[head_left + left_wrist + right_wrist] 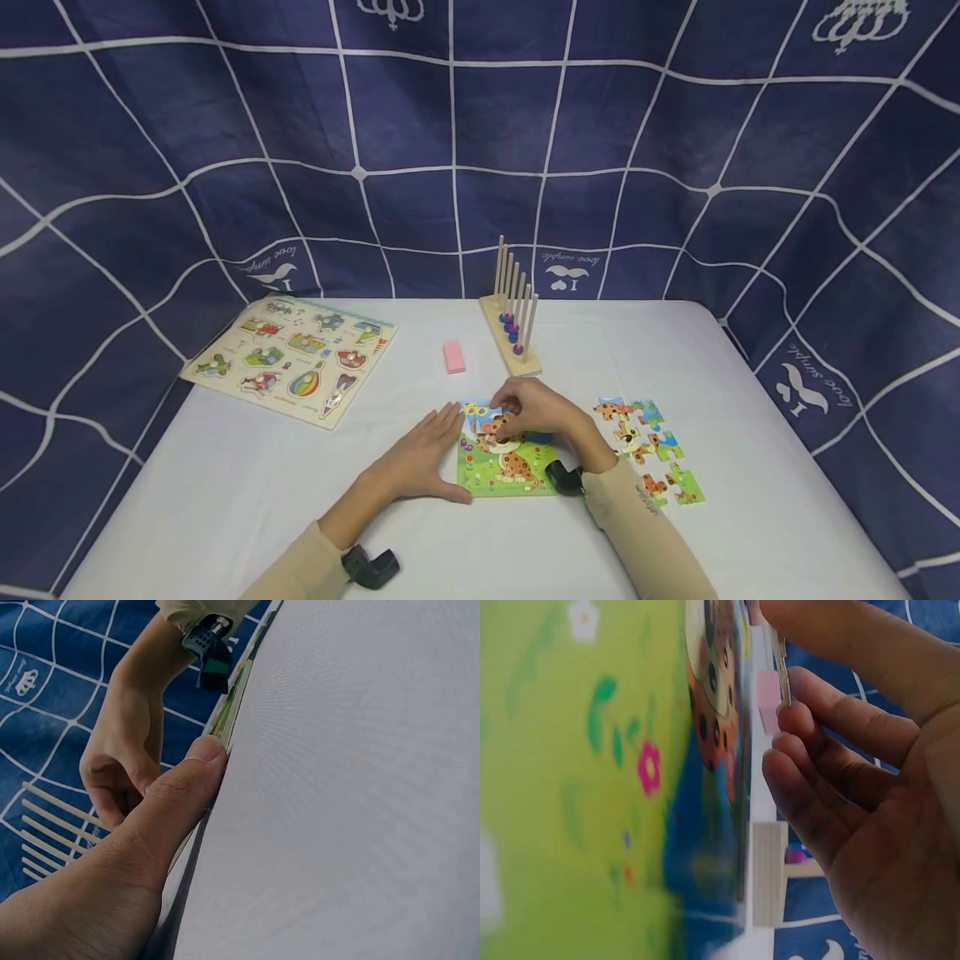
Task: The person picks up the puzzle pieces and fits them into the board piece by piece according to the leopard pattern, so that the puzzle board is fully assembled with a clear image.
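White cloth (405,533) covers the table smoothly, apart from faint texture that shows close up in the left wrist view. Navy-blue fabric curtain (495,117), crossed by wavy white grid lines, hangs behind the table and along both sides; it bears white crowns, moustaches, hearts and lettering, the lettering upside down.

On the cloth near the middle, between the two hands, lies a flat square puzzle board (480,477) printed with a spotted orange leopard on green grass with flowers. The left hand (422,454) grasps nothing: its fingers are extended along the board's left edge, its thumb at the lower left corner. The right hand (536,408) is above the board's upper part, pinching a thin flat puzzle piece (784,679), seen edge-on in the right wrist view, between thumb and fingers. Both forearms wear beige sleeves (637,517).

Just right of the right forearm, loose colourful jigsaw pieces (636,444) lie spread on the cloth. Beyond the board are a small pink rectangular block (453,357) and a pale wooden stand with upright rods (495,325), blue and purple beads (513,331) low on them. Far left, near the curtain, a cream board of coloured vehicle pictures (288,402) lies flat, tilted sideways.
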Demonstrator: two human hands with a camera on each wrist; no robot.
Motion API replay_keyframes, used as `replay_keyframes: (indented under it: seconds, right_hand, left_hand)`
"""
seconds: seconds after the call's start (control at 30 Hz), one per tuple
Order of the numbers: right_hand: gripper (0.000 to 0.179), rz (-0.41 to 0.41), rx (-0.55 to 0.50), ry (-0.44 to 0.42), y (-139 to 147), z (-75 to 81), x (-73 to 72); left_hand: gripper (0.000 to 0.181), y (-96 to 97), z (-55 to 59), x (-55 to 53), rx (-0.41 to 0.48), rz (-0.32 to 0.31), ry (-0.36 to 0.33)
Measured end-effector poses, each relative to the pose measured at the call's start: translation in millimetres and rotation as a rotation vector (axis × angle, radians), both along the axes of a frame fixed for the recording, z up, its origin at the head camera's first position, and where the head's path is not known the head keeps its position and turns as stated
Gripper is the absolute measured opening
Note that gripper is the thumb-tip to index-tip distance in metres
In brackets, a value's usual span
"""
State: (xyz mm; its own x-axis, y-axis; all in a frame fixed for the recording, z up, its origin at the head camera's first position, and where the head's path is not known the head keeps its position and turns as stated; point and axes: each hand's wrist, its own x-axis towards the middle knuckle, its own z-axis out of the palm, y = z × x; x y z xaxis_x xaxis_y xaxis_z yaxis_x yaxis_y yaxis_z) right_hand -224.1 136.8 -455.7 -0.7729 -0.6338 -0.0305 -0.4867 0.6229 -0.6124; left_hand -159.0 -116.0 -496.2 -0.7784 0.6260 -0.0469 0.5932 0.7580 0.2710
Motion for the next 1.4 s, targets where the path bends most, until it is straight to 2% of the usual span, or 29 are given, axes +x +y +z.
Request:
replay_keyframes:
  seconds: [0.17,0.57,0.97,1.4]
  right_hand:
    - [0.04,-0.009,0.032,0.027,-8.0,-4.6,-0.4]
    - [0.041,-0.061,0.097,0.028,-17.8,-8.1,0.3]
    - [0.042,-0.052,0.11,0.023,-19.1,-6.4,-0.9]
    - [0.035,-0.045,0.083,0.068,-21.7,-7.8,-2.4]
  left_hand:
    - [0.128,0.3,1.0,0.7,-0.007,-0.001,-0.01]
    - [0.127,2.5,2.6,0.6,-0.012,-0.002,-0.037]
    - [0.128,2.6,3.5,0.6,0.001,0.002,-0.032]
    - [0.127,2.5,3.5,-0.4,0.009,0.004,-0.026]
